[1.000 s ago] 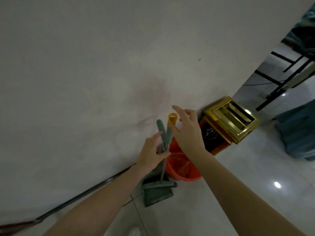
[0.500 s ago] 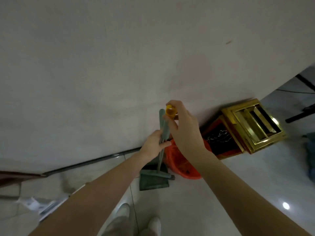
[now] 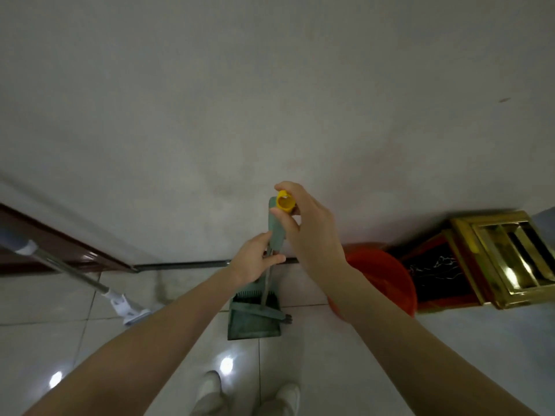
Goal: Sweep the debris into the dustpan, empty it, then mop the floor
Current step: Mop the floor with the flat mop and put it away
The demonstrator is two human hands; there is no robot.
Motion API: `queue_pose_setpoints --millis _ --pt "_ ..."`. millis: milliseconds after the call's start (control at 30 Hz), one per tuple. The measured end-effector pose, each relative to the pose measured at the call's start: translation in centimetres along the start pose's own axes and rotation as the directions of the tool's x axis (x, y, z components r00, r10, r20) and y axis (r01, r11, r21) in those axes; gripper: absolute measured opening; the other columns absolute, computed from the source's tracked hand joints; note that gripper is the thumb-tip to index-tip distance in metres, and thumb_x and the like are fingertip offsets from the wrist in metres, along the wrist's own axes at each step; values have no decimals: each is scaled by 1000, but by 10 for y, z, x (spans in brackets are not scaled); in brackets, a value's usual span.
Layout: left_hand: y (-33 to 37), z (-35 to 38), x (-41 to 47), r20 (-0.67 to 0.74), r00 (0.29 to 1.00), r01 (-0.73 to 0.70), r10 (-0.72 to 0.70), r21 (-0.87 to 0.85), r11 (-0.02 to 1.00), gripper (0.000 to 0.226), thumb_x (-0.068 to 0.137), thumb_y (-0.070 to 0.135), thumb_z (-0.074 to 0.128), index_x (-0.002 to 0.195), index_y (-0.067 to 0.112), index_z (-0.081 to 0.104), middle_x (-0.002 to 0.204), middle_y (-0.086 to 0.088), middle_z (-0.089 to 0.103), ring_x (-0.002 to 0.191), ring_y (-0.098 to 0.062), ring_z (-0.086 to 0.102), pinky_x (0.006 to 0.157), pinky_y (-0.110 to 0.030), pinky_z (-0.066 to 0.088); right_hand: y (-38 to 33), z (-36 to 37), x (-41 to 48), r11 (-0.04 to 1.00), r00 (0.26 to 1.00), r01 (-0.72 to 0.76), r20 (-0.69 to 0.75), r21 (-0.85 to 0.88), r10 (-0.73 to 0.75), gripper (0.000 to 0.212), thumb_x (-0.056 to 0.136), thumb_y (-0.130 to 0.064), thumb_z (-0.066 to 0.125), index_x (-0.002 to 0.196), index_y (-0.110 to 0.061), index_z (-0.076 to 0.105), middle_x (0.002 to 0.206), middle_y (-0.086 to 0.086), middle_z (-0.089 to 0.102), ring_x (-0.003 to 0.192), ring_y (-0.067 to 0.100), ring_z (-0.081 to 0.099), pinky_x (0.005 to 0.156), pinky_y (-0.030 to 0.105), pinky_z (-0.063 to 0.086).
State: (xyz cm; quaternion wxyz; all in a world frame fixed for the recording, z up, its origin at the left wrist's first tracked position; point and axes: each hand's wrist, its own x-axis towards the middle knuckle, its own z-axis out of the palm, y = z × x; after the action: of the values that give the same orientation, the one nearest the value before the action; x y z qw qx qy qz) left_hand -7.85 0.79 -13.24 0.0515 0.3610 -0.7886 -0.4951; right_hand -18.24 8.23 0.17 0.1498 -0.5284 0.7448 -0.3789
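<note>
Since a second ago my right hand (image 3: 312, 235) has gone from hovering with spread fingers to closing on the yellow cap (image 3: 285, 201). My view has tipped down, so my white shoes (image 3: 210, 391) and the mop (image 3: 120, 301) at the left now show.

Both hands are curled. The right pinches the yellow cap between thumb and fingers at the very top of the handles. My left hand (image 3: 255, 261) wraps lower down, around the bottom of the green grip (image 3: 277, 232) where it meets a thin metal shaft (image 3: 265, 288). The right sits just above the left; I cannot tell whether they touch.

The shaft runs down into the green dustpan (image 3: 253, 324), which stands on the tiled floor (image 3: 450, 349) close to the wall (image 3: 270, 85), just ahead of my shoes. A green broom head (image 3: 258, 310) lies across the pan's mouth. I cannot tell which handle belongs to the broom and which to the pan.

Just right of the dustpan, partly behind my right forearm, sits an orange bucket (image 3: 384, 274). Beside it is a red-and-black bin (image 3: 435, 274) with a gold top (image 3: 507, 256). The mop's metal pole slants up across a dark brown door frame (image 3: 45, 244).
</note>
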Motion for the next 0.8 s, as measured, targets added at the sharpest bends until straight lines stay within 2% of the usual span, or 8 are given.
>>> queue_pose_setpoints --millis 233,333,433,633,800 --pt "-56 -53 -22 -14 1000 18 -19 -28 999 40 85 35 67 122 29 54 116 5 63 104 -15 61 95 -43 49 -52 58 10 999 999 -29 24 36 28 38 94 -22 59 132 -24 52 102 5 65 90 21 62 81 36 55" --pt "-67 -66 -25 -32 999 27 -28 -26 999 36 85 32 68 119 27 56 112 1 65 99 -18 62 93 -43 50 -67 75 13 998 998 -48 46 30 46 41 95 -22 59 135 -25 50 108 3 65 96 19 62 86 34 54" --pt "-72 -75 -23 -31 998 46 -46 -20 999 35 86 32 67 118 25 57 111 2 65 95 -14 62 95 -39 50 -75 85 19 998 998 -64 31 23 63 41 94 -21 59 134 -25 50 113 3 64 100 18 62 88 32 53" --pt "-77 -89 -17 11 999 30 -30 -34 999 42 85 34 67 124 22 56 115 4 64 101 -11 61 98 -36 47 -81 95 28 998 998 -59 7 -1 59 38 94 -19 60 131 -23 51 110 3 64 97 14 61 84 24 51" --pt "-77 -97 -18 23 999 28 -27 -38 999 41 87 28 66 126 22 54 121 1 63 107 -16 60 99 -36 46 -85 104 32 998 998 -59 0 -9 59 36 92 -19 63 127 -17 53 109 6 65 96 20 63 85 36 56"
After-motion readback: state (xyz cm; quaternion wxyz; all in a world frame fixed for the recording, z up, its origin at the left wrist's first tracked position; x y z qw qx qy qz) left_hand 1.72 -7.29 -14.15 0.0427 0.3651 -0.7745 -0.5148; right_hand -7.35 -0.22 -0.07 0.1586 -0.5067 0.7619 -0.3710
